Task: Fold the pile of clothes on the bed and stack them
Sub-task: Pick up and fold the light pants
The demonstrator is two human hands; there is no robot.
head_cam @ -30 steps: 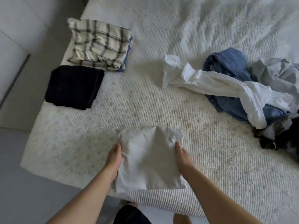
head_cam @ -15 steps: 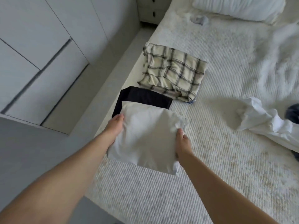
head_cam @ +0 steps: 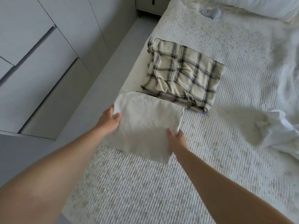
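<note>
Folded white garment (head_cam: 148, 125): thin matt cloth, finely creased. Plaid garment (head_cam: 182, 75): soft woven cloth, cream with dark check, rumpled. Bed cover (head_cam: 161, 191): coarse ribbed knit, matt, off-white. Loose white garment (head_cam: 278, 131): smooth matt cloth. Cabinet fronts (head_cam: 40, 54): smooth, flat, pale grey, faint sheen.

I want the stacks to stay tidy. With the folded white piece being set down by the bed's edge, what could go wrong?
The folded white garment overhangs the bed edge under the left hand and may slide off. It abuts the plaid stack, which it could nudge. The right hand withdrawing may drag a corner open.
</note>
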